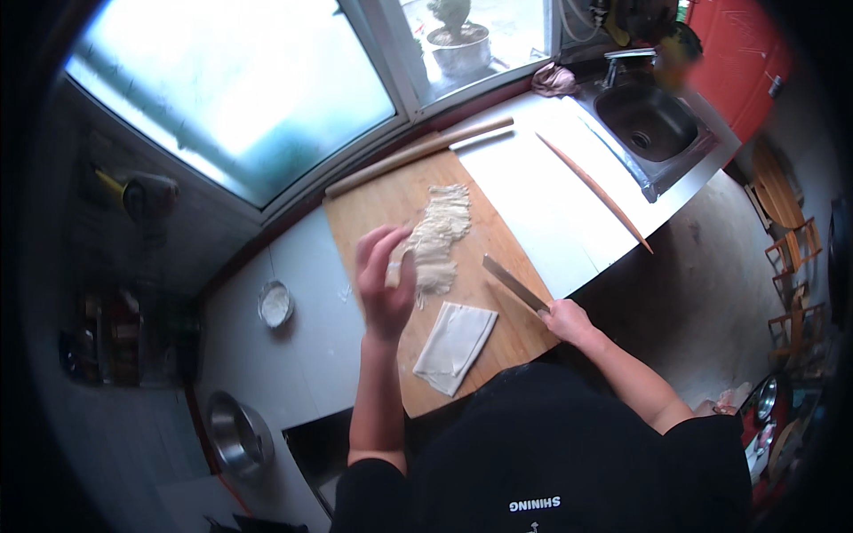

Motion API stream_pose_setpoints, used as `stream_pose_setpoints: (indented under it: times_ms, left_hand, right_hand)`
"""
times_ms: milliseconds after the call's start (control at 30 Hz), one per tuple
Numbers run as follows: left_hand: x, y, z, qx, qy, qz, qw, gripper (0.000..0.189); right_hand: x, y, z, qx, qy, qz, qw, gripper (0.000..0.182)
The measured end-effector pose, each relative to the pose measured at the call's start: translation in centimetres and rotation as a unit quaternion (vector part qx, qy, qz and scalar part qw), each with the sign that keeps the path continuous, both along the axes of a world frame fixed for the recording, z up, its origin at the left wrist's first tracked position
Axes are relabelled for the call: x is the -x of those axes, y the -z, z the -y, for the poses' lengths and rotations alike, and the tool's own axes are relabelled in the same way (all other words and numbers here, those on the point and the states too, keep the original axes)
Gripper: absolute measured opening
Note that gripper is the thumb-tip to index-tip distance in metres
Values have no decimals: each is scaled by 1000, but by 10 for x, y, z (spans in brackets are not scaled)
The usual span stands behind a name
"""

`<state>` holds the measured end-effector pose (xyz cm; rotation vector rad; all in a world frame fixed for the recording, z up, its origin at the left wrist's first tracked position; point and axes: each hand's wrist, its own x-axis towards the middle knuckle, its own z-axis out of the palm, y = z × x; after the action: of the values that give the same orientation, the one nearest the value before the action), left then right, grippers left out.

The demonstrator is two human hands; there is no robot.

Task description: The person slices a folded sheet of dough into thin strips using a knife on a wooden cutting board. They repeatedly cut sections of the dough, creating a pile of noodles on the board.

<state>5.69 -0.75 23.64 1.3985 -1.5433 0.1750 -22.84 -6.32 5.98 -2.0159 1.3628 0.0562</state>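
Observation:
My right hand (565, 321) is closed around the handle of a kitchen knife (513, 283), whose blade is over the right part of a wooden board (496, 226). My left hand (388, 280) is raised near the board's left side with its fingers curled and apart; I see nothing held in it. Beside it, cut noodles (443, 223) lie in a long heap on the board. Closer to me lies a folded sheet of dough (456, 346), apart from the noodles. A long wooden rolling pin (420, 154) rests along the board's far edge.
A tapered wooden rolling pin (593, 186) lies on the white counter at right, before a sink (645, 123). A crumpled cloth (554, 80) sits by the window. On the left are a small bowl of white powder (274, 304) and a metal basin (238, 436).

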Motion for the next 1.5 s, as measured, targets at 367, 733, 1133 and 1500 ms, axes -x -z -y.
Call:
stream_pose_setpoints:
  times_ms: [367, 733, 1133, 1500]
  left_hand:
    - [87, -134, -91, 404, 385, -237, 796, 12]
    - [108, -139, -100, 435, 533, -203, 697, 30]
    - [83, -125, -125, 361, 528, -189, 745, 27]
    - [23, -7, -62, -25, 196, -86, 976, 29]
  right_hand:
    - [0, 0, -3, -18, 41, -44, 998, 32]
    - [-10, -2, -15, 14, 42, -26, 999, 28]
    - [-11, -2, -17, 28, 50, -32, 998, 29]
    - [-11, 5, -20, 62, 83, -54, 993, 32]
